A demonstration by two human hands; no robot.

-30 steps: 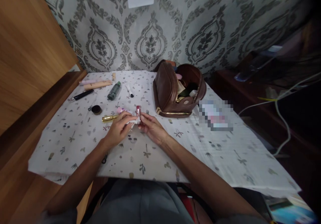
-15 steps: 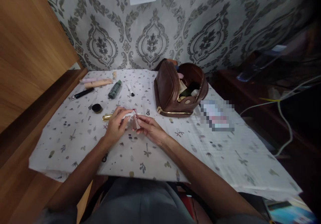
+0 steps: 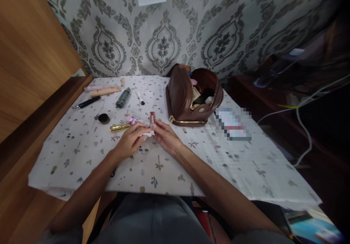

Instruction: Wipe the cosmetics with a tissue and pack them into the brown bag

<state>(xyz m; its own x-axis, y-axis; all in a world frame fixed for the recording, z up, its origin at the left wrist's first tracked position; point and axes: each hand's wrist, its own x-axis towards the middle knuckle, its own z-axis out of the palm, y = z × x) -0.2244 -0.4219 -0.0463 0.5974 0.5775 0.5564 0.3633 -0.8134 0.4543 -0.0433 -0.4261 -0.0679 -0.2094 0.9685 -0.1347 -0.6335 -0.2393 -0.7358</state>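
Observation:
In my right hand (image 3: pixel 167 137) is a small lipstick (image 3: pixel 152 117), clear-sided with a dark red upper part, upright between thumb and fingers. My left hand (image 3: pixel 129 140) is closed on a crumpled white tissue (image 3: pixel 148 133), which touches the lower part of the lipstick. Just beyond my left fingers lies a gold tube (image 3: pixel 119 128). Behind the hands rests a white and purple tube with a pink end (image 3: pixel 133 119), partly hidden by the fingers and lipstick.
An unzipped brown bag (image 3: pixel 179 98) full of small items stands at back right, beside a blurred-out flat item (image 3: pixel 232 124). To the left lie a black-lidded jar (image 3: pixel 103 118), green bottle (image 3: pixel 123 98), white tube (image 3: pixel 140 97), peach tube (image 3: pixel 104 91) and black pen (image 3: pixel 88 103).
The lipstick has turned upright in my right hand, its red part now on top. My left hand and the tissue have shifted lower, uncovering more of the gold tube and the purple tube.

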